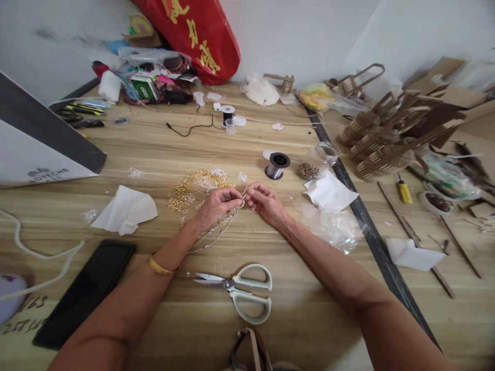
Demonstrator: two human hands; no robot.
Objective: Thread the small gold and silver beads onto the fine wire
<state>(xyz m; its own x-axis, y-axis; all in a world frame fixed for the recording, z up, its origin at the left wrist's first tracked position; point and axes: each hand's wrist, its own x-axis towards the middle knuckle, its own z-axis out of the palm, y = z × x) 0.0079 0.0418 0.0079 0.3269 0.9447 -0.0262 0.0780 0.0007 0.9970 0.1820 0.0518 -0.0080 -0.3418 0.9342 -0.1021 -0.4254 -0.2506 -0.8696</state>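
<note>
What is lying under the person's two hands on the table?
Under the left hand and right hand, a beaded strand trails over the wooden table, beside gold rings. What the fingers pinch is hidden.

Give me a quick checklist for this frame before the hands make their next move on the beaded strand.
1. Left hand pinching the beaded strand: ok, fingers closed on it.
2. Right hand meeting the left at the strand's end: ok, fingertips pinched close beside it.
3. Strand free of snags: cannot tell; it trails under the left wrist.
4. Pile of gold rings close by: ok, just left of the left hand.
5. Scissors clear of the forearms: ok, lying shut between them, untouched.
6. Thread spool upright: ok, standing beyond the right hand.
</note>
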